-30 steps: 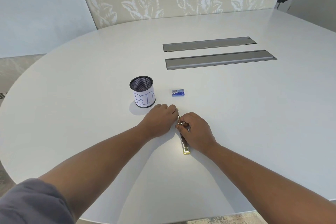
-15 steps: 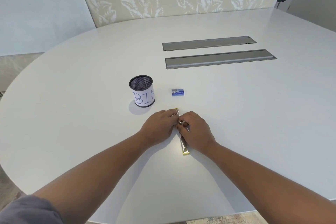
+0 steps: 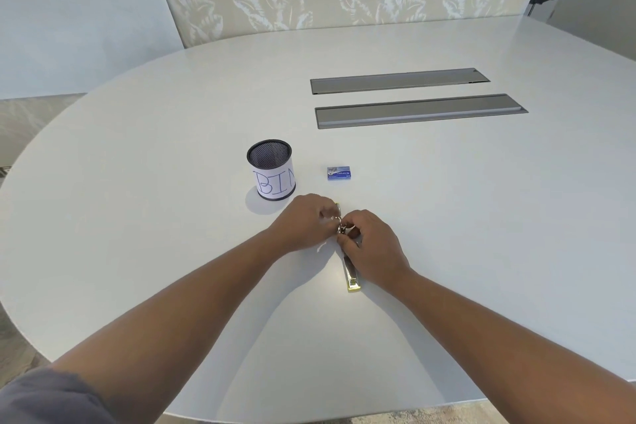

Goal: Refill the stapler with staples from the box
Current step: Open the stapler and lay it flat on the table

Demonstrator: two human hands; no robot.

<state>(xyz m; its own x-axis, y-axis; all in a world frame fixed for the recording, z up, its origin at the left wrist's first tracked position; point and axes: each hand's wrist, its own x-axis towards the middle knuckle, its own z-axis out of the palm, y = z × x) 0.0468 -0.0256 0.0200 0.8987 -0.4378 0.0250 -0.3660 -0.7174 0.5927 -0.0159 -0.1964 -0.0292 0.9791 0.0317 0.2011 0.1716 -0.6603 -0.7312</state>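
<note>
Opening stapler [image 3: 351, 273]: left hand [image 3: 303, 222] and right hand [image 3: 373, 244] both pinching its far end. Next: fetch staples from closed box [image 3: 339, 173], far side.

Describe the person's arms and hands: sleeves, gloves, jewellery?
Both forearms are bare. The left hand and the right hand wear no gloves. No watch or ring shows. A grey fabric sleeve covers the left upper arm; the right arm shows no sleeve in frame.

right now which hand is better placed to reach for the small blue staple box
Left, probably. The left hand pinches only the far end of the yellow metal stapler, nearer the small blue staple box. The right hand covers the stapler's body, steadying it on the white table.
</note>
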